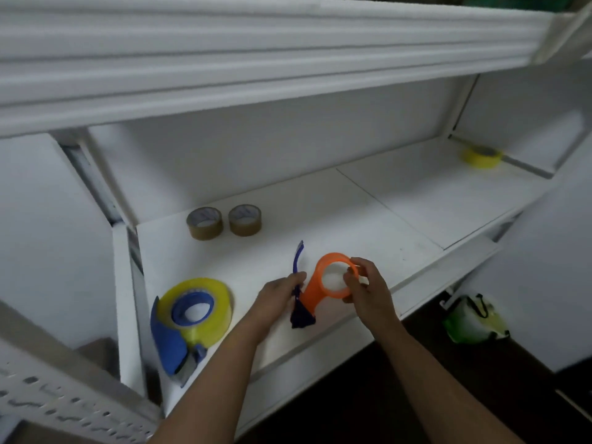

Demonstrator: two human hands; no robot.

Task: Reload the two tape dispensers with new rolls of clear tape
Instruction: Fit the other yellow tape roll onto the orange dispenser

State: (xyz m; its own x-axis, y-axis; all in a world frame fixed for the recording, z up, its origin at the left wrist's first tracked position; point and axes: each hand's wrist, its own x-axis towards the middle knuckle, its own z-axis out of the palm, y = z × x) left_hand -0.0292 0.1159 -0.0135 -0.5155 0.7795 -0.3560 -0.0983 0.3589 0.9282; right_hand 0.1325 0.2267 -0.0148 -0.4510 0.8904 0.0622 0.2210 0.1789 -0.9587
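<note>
1. White shelf board [352, 219] carries everything, under an upper shelf.
2. One blue tape dispenser [174, 341], loaded with a yellowish clear roll [211, 302], lies front left.
3. One orange ring-shaped dispenser [323, 285], empty: left hand [277, 299] pinches its dark blade end, right hand [365, 288] grips the ring.
4. Two brown tape rolls [205, 223] stand behind; one yellow roll [481, 157] sits far right.

The shelf [400, 200] lies bare through its middle and right. Two brown tape rolls [223, 222] stand toward the back left, a loaded blue dispenser [189, 318] fills the front left corner, and a yellow roll [480, 156] sits at the back right corner.
</note>
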